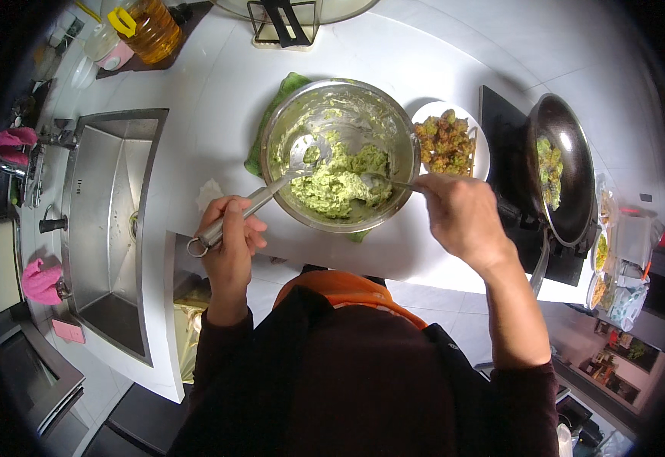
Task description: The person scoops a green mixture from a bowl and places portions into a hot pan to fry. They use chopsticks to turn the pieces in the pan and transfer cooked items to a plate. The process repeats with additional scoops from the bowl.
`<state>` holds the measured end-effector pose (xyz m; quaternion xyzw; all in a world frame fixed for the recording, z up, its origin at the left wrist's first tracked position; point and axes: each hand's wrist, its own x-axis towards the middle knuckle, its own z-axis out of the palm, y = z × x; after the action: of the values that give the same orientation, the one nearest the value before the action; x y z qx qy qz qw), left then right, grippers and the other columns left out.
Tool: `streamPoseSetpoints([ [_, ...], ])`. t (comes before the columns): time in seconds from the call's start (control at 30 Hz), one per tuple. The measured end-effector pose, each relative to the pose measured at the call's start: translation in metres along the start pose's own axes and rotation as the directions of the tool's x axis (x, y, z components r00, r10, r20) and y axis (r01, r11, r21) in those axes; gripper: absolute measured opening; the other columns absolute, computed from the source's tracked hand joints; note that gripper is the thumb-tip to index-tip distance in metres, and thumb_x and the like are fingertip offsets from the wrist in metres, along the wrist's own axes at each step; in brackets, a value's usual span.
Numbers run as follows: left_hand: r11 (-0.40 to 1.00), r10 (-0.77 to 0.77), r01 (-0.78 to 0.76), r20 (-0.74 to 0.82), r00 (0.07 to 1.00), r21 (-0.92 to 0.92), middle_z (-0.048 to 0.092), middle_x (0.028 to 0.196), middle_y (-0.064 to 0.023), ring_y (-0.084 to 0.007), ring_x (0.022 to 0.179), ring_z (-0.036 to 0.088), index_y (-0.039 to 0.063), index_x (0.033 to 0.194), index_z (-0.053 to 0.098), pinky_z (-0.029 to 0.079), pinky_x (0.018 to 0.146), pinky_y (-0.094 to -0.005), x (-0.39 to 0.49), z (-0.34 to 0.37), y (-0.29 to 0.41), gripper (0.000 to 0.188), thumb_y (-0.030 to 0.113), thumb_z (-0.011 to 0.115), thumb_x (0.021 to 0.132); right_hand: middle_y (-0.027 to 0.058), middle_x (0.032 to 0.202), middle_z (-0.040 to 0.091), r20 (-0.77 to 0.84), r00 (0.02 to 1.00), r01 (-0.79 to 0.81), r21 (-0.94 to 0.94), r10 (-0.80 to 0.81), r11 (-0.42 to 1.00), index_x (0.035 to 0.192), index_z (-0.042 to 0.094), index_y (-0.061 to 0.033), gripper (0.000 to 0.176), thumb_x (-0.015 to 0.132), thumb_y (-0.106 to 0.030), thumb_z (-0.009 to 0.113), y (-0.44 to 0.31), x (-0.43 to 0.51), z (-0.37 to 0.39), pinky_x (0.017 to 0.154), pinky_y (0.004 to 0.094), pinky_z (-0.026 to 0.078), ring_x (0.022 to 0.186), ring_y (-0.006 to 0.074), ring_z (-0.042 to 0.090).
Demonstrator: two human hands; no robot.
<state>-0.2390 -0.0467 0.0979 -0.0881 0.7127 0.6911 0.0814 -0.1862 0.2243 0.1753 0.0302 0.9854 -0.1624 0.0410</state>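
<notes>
A stainless steel mixing bowl (pixel 342 223) holds a thick green batter (pixel 332 185) and rests partly on a green cloth (pixel 261 137). My left hand (pixel 230 234) grips the metal handle of a ladle-like utensil (pixel 258 200), whose round head lies inside the bowl at the left. From the right, my right hand (pixel 461 214) holds a spoon (pixel 379 180) by its thin handle, its tip in the batter. Behind that hand, a white plate (pixel 484 151) carries browned fried pieces (pixel 445 143) and what look like chopsticks (pixel 473 151).
At the right, a dark wok (pixel 575 171) with green pieces (pixel 549 171) stands over a black cooktop (pixel 501 143). A steel sink (pixel 101 200) is set in the counter at the left. An oil jug (pixel 152 34) and a black-handled utensil in a rack (pixel 284 25) stand at the back.
</notes>
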Motion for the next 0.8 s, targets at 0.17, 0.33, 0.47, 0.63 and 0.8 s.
streamPoseSetpoints([
  [0.17,0.999,0.034,-0.034,0.009,0.999,0.035,0.061,0.063,-0.0054,-0.0074,0.047,0.051,0.004,0.094,0.056,0.035,0.044,-0.0203,0.001,0.004,-0.001,0.023,0.024,0.046,0.095,0.0161,0.068,0.063,0.061,0.993,-0.065,-0.408,0.098,0.911,0.078,0.063,-0.0031,0.012,0.071,-0.001,0.054,-0.021,0.012,-0.006,0.06,0.0385,0.052,0.066,0.0307,0.064],
  [0.33,0.997,0.066,-0.066,0.005,0.998,0.03,0.061,0.063,-0.0055,-0.0077,0.048,0.051,0.003,0.094,0.057,0.035,0.044,-0.0203,0.002,0.003,0.002,0.022,0.023,0.047,0.095,0.0182,0.068,0.063,0.24,0.962,-0.049,-0.324,0.132,0.945,0.071,0.065,-0.0023,0.011,0.07,-0.004,0.055,-0.046,0.037,0.005,0.067,0.0418,0.053,0.07,0.0345,0.065],
  [0.47,0.997,0.076,-0.076,-0.004,0.997,0.007,0.061,0.063,-0.0053,-0.0079,0.048,0.052,0.003,0.094,0.057,0.036,0.044,-0.0202,0.003,0.0,-0.002,0.021,0.022,0.048,0.095,0.0184,0.067,0.062,0.188,0.973,-0.107,-0.157,0.136,0.982,0.074,0.066,-0.0027,0.014,0.075,-0.007,0.053,-0.027,0.04,0.017,0.068,0.0436,0.052,0.07,0.034,0.065],
  [0.63,0.999,0.044,-0.044,-0.022,0.999,0.021,0.061,0.063,-0.0048,-0.0077,0.048,0.051,0.004,0.094,0.058,0.035,0.044,-0.0203,0.003,0.002,-0.001,0.021,0.022,0.048,0.094,0.0178,0.07,0.064,0.08,0.993,-0.082,-0.091,0.09,0.992,0.082,0.067,-0.0056,0.014,0.079,-0.007,0.053,-0.018,0.032,0.032,0.061,0.042,0.051,0.067,0.0308,0.065],
  [0.8,0.999,0.022,-0.02,-0.043,0.999,0.05,0.061,0.063,-0.0046,-0.0076,0.048,0.051,0.004,0.094,0.058,0.035,0.044,-0.0207,0.004,0.004,0.0,0.021,0.023,0.048,0.094,0.0135,0.068,0.062,-0.103,0.989,0.089,-0.129,-0.103,0.988,0.09,0.066,-0.0046,0.019,0.077,0.001,0.055,-0.015,0.014,0.045,0.055,0.0376,0.05,0.062,0.0284,0.063],
])
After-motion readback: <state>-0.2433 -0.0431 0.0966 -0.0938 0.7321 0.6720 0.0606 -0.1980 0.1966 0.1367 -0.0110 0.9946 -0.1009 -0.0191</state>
